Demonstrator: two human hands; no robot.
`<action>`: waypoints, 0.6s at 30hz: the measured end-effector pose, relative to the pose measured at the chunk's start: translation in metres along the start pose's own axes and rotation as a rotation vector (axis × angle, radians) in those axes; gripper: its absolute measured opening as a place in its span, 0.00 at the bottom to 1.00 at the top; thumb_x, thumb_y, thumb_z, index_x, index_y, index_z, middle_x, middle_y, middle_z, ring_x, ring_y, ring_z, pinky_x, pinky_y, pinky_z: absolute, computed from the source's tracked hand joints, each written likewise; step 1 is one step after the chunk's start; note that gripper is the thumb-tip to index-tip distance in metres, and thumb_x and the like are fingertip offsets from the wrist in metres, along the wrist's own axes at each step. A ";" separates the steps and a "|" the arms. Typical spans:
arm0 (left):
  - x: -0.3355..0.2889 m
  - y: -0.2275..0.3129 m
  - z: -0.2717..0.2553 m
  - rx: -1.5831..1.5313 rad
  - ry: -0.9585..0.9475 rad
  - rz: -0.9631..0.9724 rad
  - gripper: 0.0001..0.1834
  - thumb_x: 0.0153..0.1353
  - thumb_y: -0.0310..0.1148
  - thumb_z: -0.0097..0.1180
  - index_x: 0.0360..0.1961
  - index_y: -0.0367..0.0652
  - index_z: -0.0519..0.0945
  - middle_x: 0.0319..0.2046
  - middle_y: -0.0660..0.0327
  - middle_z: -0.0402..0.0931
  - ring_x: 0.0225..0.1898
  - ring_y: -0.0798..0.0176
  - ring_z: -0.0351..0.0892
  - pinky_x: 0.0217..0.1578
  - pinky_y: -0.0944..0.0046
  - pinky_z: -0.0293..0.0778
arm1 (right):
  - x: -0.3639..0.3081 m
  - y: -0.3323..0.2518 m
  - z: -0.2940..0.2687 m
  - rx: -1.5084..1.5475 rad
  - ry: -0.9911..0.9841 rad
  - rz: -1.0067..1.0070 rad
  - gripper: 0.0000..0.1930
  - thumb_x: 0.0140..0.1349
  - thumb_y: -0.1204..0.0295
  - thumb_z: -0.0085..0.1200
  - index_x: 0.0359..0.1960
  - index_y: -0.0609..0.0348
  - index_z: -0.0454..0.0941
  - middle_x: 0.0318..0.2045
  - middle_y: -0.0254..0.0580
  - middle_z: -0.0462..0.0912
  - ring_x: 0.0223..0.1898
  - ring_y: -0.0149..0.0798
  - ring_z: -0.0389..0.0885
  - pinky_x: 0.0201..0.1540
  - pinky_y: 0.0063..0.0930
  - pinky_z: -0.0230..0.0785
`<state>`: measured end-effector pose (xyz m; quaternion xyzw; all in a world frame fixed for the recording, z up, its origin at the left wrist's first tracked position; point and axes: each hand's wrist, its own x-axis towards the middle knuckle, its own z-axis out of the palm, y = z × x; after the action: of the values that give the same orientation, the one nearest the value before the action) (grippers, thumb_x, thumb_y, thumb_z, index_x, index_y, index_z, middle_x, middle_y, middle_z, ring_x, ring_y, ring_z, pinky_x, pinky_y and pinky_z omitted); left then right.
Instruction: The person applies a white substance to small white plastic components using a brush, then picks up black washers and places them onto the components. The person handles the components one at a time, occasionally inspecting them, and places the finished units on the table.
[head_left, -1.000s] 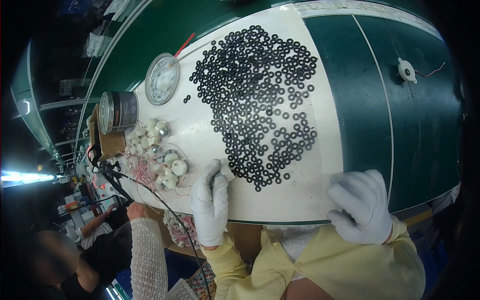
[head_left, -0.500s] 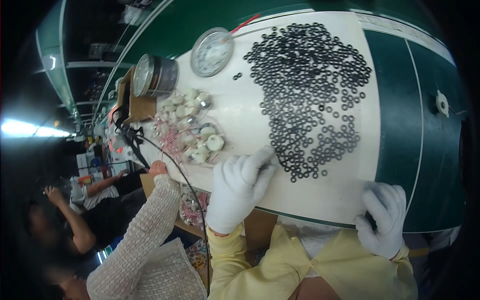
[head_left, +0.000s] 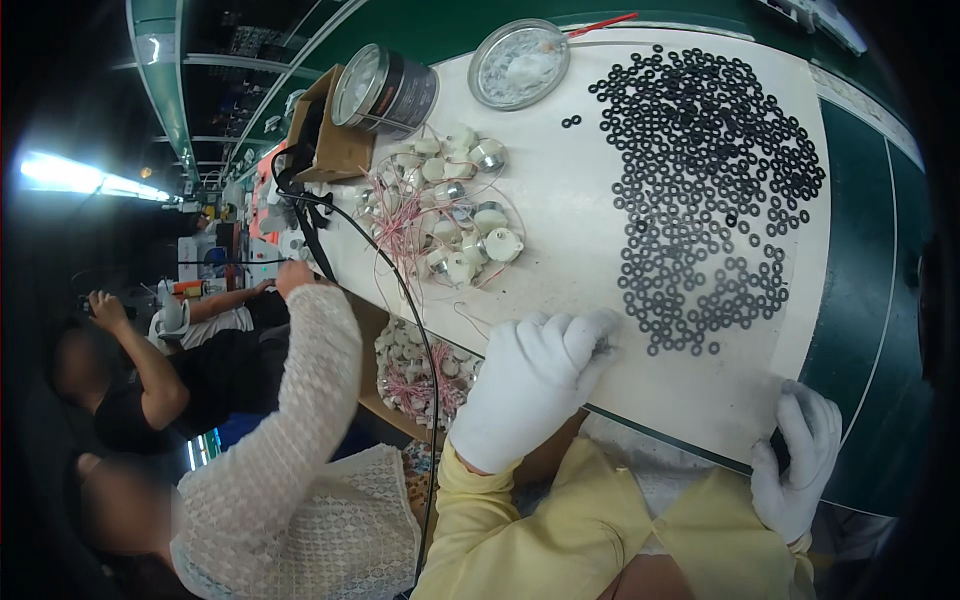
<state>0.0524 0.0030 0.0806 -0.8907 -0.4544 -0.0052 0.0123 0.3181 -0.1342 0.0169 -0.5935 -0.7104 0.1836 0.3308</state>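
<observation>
My left hand (head_left: 540,382), in a white glove, is closed over the near part of the white board (head_left: 560,270). A small dark piece, apparently a black ring, shows between its fingertips, partly hidden. Just right of those fingertips lies a broad spread of small black rings (head_left: 690,180), thickest at the far side. My right hand (head_left: 798,455), also gloved in white, rests at the front edge of the table at the right. Its fingers are loosely bent and apart from the thumb, and nothing shows in them.
Left of the rings lies a heap of white round parts with pink wires (head_left: 460,210). Behind stand a can (head_left: 405,95), a round dish of white paste (head_left: 480,85) with a red stick (head_left: 605,24), and a cardboard box (head_left: 340,150). A black cable (head_left: 400,275) runs past a co-worker's sleeve (head_left: 320,350).
The view has shifted, so the table's things appear farther right. My left fingertips have drawn slightly left, off the edge of the ring spread. My right hand stays by the table edge.
</observation>
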 end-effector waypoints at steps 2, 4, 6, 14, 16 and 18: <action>0.000 -0.002 0.002 -0.032 0.031 0.015 0.17 0.56 0.36 0.68 0.46 0.53 0.78 0.27 0.71 0.73 0.29 0.63 0.73 0.32 0.61 0.68 | -0.001 0.000 0.001 0.000 0.000 0.004 0.35 0.46 0.75 0.57 0.62 0.60 0.69 0.56 0.57 0.75 0.49 0.55 0.74 0.51 0.49 0.63; -0.001 -0.006 0.005 -0.091 0.038 0.010 0.17 0.56 0.36 0.68 0.46 0.53 0.78 0.27 0.71 0.74 0.28 0.62 0.73 0.32 0.61 0.68 | -0.001 0.000 0.001 -0.004 0.002 0.002 0.34 0.46 0.75 0.57 0.62 0.60 0.69 0.56 0.57 0.75 0.50 0.56 0.74 0.51 0.49 0.63; -0.001 -0.007 0.008 -0.175 0.021 -0.015 0.18 0.56 0.36 0.68 0.47 0.53 0.78 0.27 0.71 0.75 0.27 0.62 0.73 0.32 0.61 0.68 | -0.002 0.001 0.001 -0.005 -0.003 0.014 0.34 0.47 0.75 0.56 0.63 0.60 0.69 0.56 0.57 0.75 0.50 0.56 0.74 0.52 0.50 0.63; -0.005 -0.001 0.009 -0.042 0.055 -0.026 0.18 0.57 0.37 0.68 0.47 0.50 0.77 0.27 0.69 0.76 0.28 0.60 0.74 0.32 0.60 0.69 | -0.005 0.001 0.000 -0.007 -0.021 0.054 0.35 0.49 0.75 0.56 0.65 0.58 0.69 0.57 0.58 0.74 0.52 0.58 0.73 0.54 0.51 0.63; -0.004 -0.004 0.010 -0.052 0.054 -0.004 0.18 0.57 0.38 0.67 0.47 0.49 0.77 0.28 0.67 0.76 0.28 0.59 0.74 0.32 0.59 0.70 | -0.005 0.000 -0.001 -0.003 -0.031 0.056 0.35 0.49 0.76 0.55 0.65 0.58 0.68 0.58 0.58 0.74 0.52 0.58 0.73 0.55 0.51 0.63; -0.004 -0.009 0.012 -0.072 0.043 0.022 0.18 0.57 0.38 0.67 0.47 0.49 0.76 0.28 0.66 0.76 0.28 0.58 0.74 0.32 0.59 0.70 | -0.005 0.001 0.000 -0.005 -0.032 0.055 0.35 0.50 0.76 0.55 0.65 0.58 0.68 0.58 0.58 0.74 0.53 0.59 0.72 0.55 0.52 0.63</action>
<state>0.0429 0.0059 0.0684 -0.8951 -0.4438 -0.0407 -0.0096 0.3193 -0.1390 0.0145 -0.6108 -0.6994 0.2002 0.3126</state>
